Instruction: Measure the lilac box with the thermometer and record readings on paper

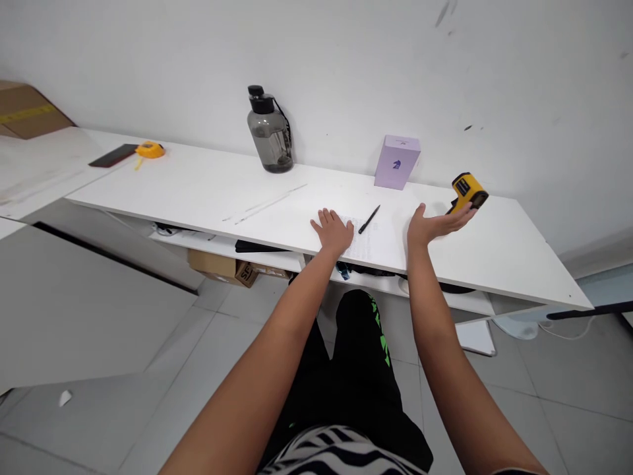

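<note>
My left hand (332,232) lies flat with fingers spread at the left edge of a printed sheet of paper (363,245) on the white desk. A black pen (369,220) rests on the sheet, just right of that hand. My right hand (435,227) is open, its fingers stretched out to the right and the thumb up. At its fingertips is a yellow and black pistol-shaped infrared thermometer (467,191). The fingers cover its lower part, so I cannot tell whether they touch it or whether it stands on the desk.
Along the wall stand a purple box (397,163) and a large grey water bottle (270,135). Farther left are a yellow tape measure (150,150), a dark flat object (115,156) and a cardboard box (32,111). A shelf under the desk (198,188) holds several items.
</note>
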`<act>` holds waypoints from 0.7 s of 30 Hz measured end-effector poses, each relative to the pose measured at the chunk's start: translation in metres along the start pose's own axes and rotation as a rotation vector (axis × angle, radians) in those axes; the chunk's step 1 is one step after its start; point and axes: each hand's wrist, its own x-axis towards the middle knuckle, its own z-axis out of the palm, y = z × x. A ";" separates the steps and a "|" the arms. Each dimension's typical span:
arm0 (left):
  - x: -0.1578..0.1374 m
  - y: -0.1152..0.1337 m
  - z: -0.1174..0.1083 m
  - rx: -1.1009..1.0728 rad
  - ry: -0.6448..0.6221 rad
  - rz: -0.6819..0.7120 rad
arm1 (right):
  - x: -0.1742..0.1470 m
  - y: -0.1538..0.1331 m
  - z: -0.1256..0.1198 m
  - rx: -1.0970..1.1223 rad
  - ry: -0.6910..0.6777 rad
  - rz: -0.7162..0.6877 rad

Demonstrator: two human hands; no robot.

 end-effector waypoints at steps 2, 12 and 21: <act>0.000 0.000 0.001 0.001 0.000 0.001 | 0.008 0.003 0.002 -0.041 0.017 0.076; 0.002 0.000 0.002 -0.007 0.005 -0.008 | 0.094 0.054 -0.005 -0.259 -0.404 0.095; 0.002 -0.001 0.001 0.012 0.008 -0.007 | 0.078 0.056 -0.011 -0.348 -0.402 -0.140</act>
